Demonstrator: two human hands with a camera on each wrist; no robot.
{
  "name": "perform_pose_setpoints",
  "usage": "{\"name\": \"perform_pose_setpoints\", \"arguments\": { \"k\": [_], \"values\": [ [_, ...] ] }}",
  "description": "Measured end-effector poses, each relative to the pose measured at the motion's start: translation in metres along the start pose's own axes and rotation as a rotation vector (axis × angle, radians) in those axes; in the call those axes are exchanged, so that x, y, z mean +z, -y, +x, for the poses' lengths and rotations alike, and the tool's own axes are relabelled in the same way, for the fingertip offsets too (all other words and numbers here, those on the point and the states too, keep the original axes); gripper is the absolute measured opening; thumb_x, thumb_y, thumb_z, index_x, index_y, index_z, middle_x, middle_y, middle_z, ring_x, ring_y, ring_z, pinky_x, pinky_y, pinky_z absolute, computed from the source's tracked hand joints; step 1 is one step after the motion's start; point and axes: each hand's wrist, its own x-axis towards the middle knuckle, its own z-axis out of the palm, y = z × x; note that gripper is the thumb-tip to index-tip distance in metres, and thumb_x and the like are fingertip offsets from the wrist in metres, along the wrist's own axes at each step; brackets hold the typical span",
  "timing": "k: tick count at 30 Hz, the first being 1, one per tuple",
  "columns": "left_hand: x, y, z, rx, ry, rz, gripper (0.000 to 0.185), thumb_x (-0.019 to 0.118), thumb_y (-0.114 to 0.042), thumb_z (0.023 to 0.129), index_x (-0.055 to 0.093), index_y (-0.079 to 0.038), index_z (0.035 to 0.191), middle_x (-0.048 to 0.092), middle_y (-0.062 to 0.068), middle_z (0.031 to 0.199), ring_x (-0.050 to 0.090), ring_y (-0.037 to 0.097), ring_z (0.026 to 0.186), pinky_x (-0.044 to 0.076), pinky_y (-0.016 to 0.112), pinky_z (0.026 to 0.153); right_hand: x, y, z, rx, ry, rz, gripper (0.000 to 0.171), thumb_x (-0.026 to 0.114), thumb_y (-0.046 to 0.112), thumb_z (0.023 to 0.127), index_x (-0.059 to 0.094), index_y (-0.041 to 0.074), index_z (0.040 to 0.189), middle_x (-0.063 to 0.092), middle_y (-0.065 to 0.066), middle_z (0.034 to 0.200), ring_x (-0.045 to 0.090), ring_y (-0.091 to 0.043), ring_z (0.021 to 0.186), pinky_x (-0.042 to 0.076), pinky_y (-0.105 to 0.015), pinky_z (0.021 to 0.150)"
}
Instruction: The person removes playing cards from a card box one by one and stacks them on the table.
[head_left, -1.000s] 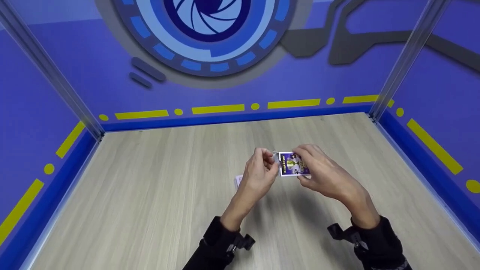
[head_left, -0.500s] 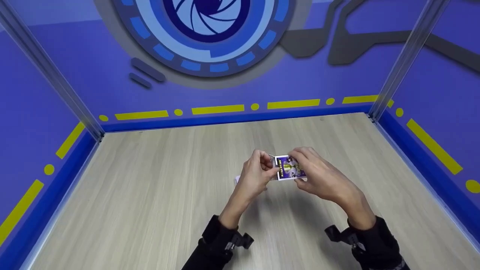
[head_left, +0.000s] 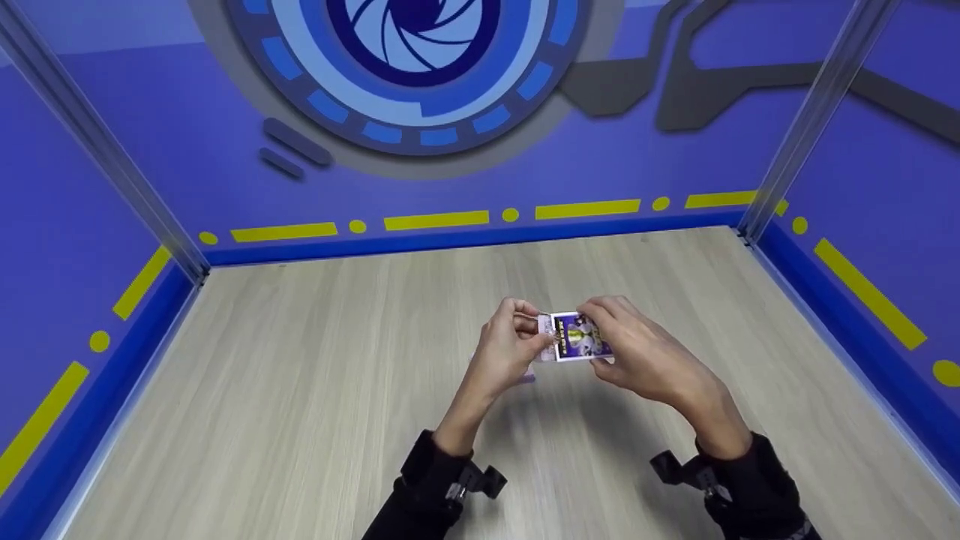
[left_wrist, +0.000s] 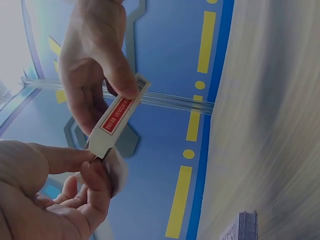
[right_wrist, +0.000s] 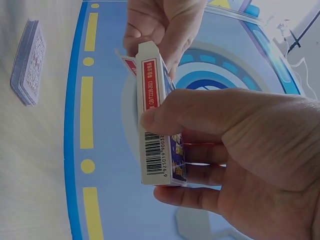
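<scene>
Left to right. Stack of cards [right_wrist: 29, 64] lies flat on the wooden tabletop [head_left: 300, 360], left of the hands and apart from them; in the head view it is mostly hidden behind the left wrist.

Left hand [head_left: 508, 346] is raised above the tabletop, fingers curled, thumb and fingers pinching the flap [left_wrist: 116, 167] at the left end of the card box [head_left: 576, 337]. The flap looks open, folded away from the box end.

Card box is held in the air between both hands, above the middle of the tabletop, not touching it. Purple printed face points up toward the head camera; the white side with a barcode and a red label shows in the right wrist view.

Right hand [head_left: 645, 352] grasps the box from the right: thumb on the near long side, fingers wrapped over the far side.

Black wrist straps [head_left: 697, 472] sit on both forearms. Blue walls with yellow dashes [head_left: 435, 219] enclose the tabletop on three sides.
</scene>
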Motion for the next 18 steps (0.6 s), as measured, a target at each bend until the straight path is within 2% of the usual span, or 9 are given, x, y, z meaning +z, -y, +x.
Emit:
{"name": "perform_pose_setpoints", "arguments": {
  "k": [3, 7, 9, 14, 18],
  "values": [
    [-0.002, -0.004, 0.0, 0.009, -0.016, 0.003, 0.035, 0.075, 0.001, 0.091, 0.057, -0.003, 0.121, 0.074, 0.007, 0.094, 0.067, 0.014, 0.085, 0.055, 0.028, 0.074, -0.001, -0.002, 0.0, 0.013, -0.004, 0.01, 0.066, 0.084, 0.0, 0.076, 0.056, -0.003, 0.136, 0.058, -0.016, 0.131, 0.055, -0.027, 0.116, 0.052, -0.042, 0.093],
    [-0.006, -0.011, -0.003, 0.027, -0.034, 0.069, 0.041, 0.071, 0.002, 0.091, 0.057, -0.004, 0.129, 0.073, 0.005, 0.095, 0.065, 0.011, 0.082, 0.052, 0.025, 0.069, -0.002, -0.005, 0.0, 0.02, -0.016, 0.036, 0.064, 0.082, 0.0, 0.077, 0.056, -0.003, 0.135, 0.058, -0.015, 0.13, 0.055, -0.026, 0.114, 0.052, -0.042, 0.091],
    [-0.009, -0.014, -0.005, 0.05, -0.034, 0.136, 0.042, 0.067, 0.002, 0.092, 0.058, -0.006, 0.132, 0.069, 0.004, 0.096, 0.061, 0.011, 0.081, 0.049, 0.024, 0.065, -0.002, -0.007, 0.0, 0.015, -0.026, 0.044, 0.062, 0.081, -0.001, 0.077, 0.056, -0.004, 0.134, 0.059, -0.015, 0.129, 0.055, -0.026, 0.112, 0.052, -0.041, 0.089],
    [-0.016, -0.021, -0.011, 0.095, -0.005, 0.376, 0.044, 0.059, 0.0, 0.094, 0.066, -0.013, 0.136, 0.06, 0.002, 0.105, 0.051, 0.013, 0.084, 0.043, 0.026, 0.069, -0.002, -0.011, -0.001, 0.014, -0.035, 0.053, 0.061, 0.081, -0.002, 0.077, 0.057, -0.004, 0.133, 0.059, -0.014, 0.126, 0.055, -0.024, 0.109, 0.051, -0.041, 0.086],
    [-0.019, -0.019, -0.013, 0.152, 0.045, 0.528, 0.045, 0.066, -0.011, 0.095, 0.064, -0.012, 0.14, 0.054, 0.005, 0.117, 0.052, 0.013, 0.09, 0.046, 0.025, 0.073, -0.001, -0.012, -0.001, 0.018, -0.029, 0.065, 0.061, 0.08, -0.001, 0.078, 0.057, -0.004, 0.134, 0.059, -0.015, 0.127, 0.055, -0.025, 0.111, 0.052, -0.041, 0.088]
  ]
}}
